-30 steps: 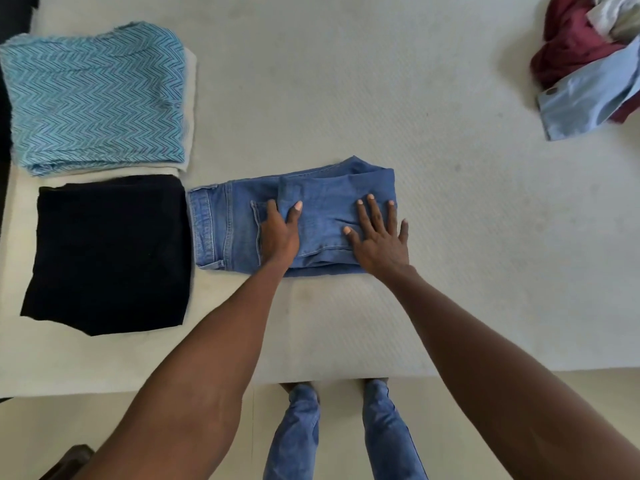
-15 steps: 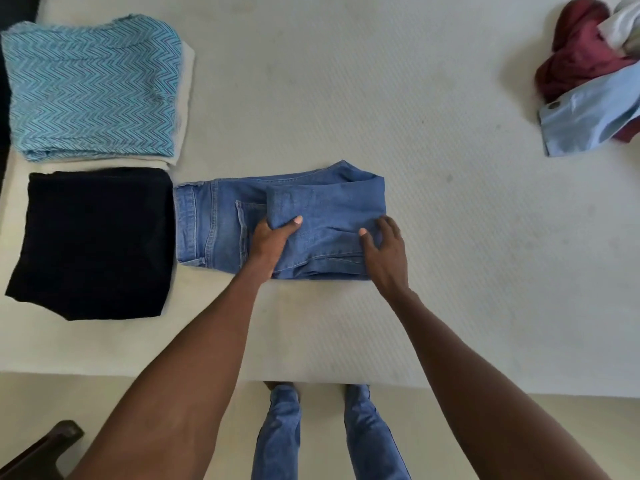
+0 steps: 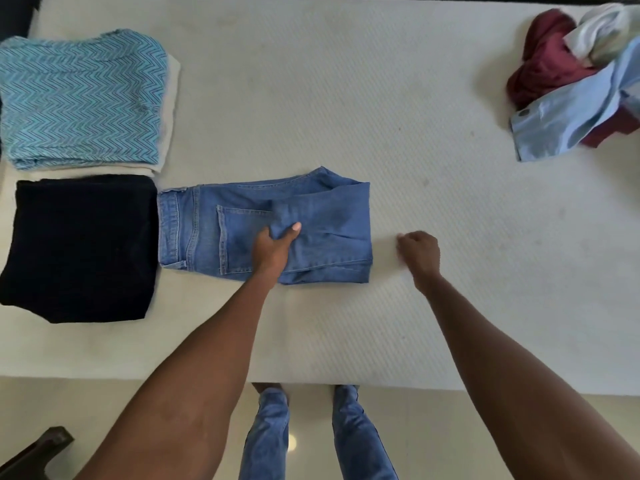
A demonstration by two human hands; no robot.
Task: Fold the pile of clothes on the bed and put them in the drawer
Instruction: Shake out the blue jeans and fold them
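The folded blue jeans point(image 3: 311, 216) are pinched by the left hand point(image 3: 273, 249). Just right of them, the right hand point(image 3: 419, 252) is curled up, holding nothing.

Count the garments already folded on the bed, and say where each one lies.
4: a zigzag top far left, a cream garment under it, a black one nearer, jeans beside that. More may be hidden.

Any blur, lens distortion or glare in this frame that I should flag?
Head view: the right hand is slightly motion-blurred, the jeans fairly sharp; wide-angle bending curves the bed edges; soft daylight, mild shadow beside the clothes pile; one small glare spot on the floor.
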